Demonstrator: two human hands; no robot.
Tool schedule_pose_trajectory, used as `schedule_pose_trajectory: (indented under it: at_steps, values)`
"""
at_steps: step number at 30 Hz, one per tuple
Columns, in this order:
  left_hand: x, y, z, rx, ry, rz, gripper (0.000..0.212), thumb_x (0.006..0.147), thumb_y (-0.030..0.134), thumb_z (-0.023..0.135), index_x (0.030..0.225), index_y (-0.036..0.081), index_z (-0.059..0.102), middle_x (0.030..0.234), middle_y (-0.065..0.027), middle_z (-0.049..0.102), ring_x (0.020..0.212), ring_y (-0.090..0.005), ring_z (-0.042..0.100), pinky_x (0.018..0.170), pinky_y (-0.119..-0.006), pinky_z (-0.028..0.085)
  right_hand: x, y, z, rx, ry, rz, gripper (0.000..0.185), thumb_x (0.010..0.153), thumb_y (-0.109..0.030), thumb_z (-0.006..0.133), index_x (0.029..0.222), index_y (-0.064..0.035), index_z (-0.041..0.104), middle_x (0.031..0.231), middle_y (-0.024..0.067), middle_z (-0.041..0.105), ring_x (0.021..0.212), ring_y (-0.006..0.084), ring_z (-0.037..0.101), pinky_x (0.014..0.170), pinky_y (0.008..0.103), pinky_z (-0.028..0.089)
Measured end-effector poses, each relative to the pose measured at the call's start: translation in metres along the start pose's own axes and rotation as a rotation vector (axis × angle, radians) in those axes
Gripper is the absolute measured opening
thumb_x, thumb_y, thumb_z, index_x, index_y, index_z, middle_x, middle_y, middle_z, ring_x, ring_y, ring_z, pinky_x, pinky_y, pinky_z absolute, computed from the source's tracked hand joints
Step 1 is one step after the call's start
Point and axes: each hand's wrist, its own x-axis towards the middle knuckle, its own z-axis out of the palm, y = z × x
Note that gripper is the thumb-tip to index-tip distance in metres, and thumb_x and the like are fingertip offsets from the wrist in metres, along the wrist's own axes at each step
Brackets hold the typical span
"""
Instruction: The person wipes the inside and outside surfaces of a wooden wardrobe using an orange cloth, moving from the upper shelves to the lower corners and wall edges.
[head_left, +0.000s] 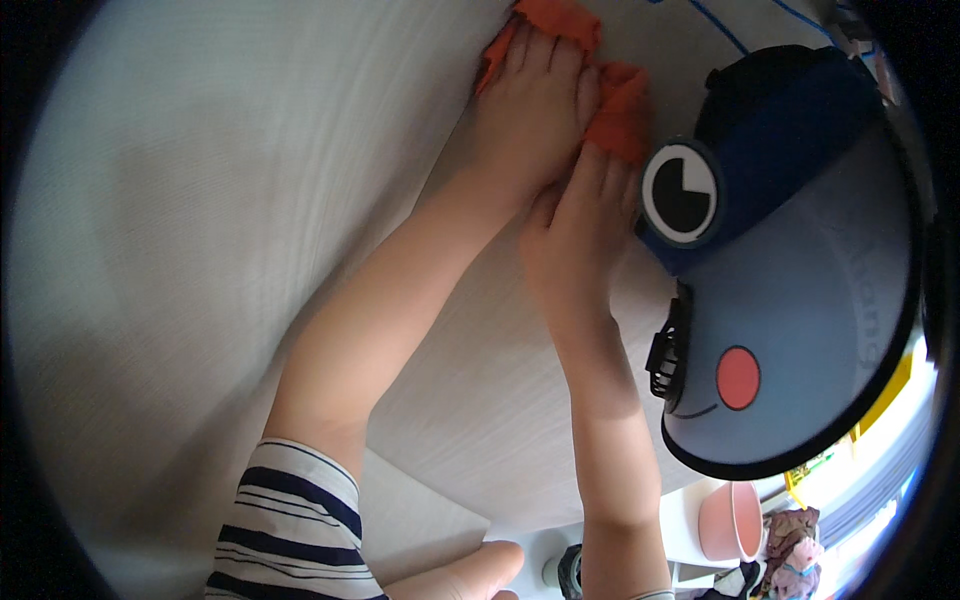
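Note:
An orange-red cloth (620, 109) lies bunched on a pale wood-grain surface (465, 375) near the top middle. My left hand (536, 105) presses on its left part, back of the hand up, fingers side by side on the fabric. Close beside it and lower, my right hand (589, 217) has its fingertips tucked under the right part of the cloth, which hides them. Whether this is one cloth or two, I cannot tell. A striped sleeve (300, 517) covers my left upper arm.
Right of my hands stands a large blue and grey bag-like item (795, 285) with a cartoon face and a black buckle. Blue cord (720, 26) runs above it. A bare foot (480, 566) shows below, with a pink bucket (731, 521) and piled fabric (791, 559) at lower right.

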Motion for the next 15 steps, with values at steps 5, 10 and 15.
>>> schedule_pose_trajectory:
  at_steps: [5, 10, 15]
  values:
    - [-0.012, 0.005, -0.005, 0.008, -0.114, 0.003, 0.026, 0.092, 0.022, 0.052, 0.106, 0.001, 0.055, 0.108, -0.0187, 0.054, 0.107, -0.0373, 0.051, 0.089, -0.046, 0.045, -0.014, 0.005, -0.003, -0.102, -0.052, 0.017, 0.037, 0.082, -0.015, 0.061, 0.113, -0.0003, 0.049, 0.106, 0.0197, 0.051, 0.108, 0.0380, 0.048, 0.091, 0.0504, 0.042]
    - [-0.047, 0.005, -0.027, 0.044, -0.171, -0.037, 0.022, 0.090, 0.022, 0.055, 0.099, 0.002, 0.056, 0.103, -0.0176, 0.056, 0.102, -0.0374, 0.052, 0.086, -0.046, 0.045, -0.050, 0.008, -0.002, -0.224, -0.027, -0.130, 0.030, 0.079, -0.016, 0.060, 0.106, -0.0043, 0.056, 0.095, 0.0151, 0.054, 0.092, 0.0369, 0.056, 0.091, 0.0506, 0.046]
    - [-0.094, 0.000, -0.060, 0.110, -0.278, -0.077, 0.020, 0.086, 0.022, 0.057, 0.092, 0.004, 0.056, 0.102, -0.0189, 0.056, 0.097, -0.0394, 0.053, 0.085, -0.044, 0.045, -0.090, 0.000, -0.009, -0.054, -0.215, -0.159, 0.042, 0.077, -0.016, 0.063, 0.115, 0.0006, 0.054, 0.109, 0.0201, 0.054, 0.104, 0.0405, 0.051, 0.096, 0.0533, 0.040]
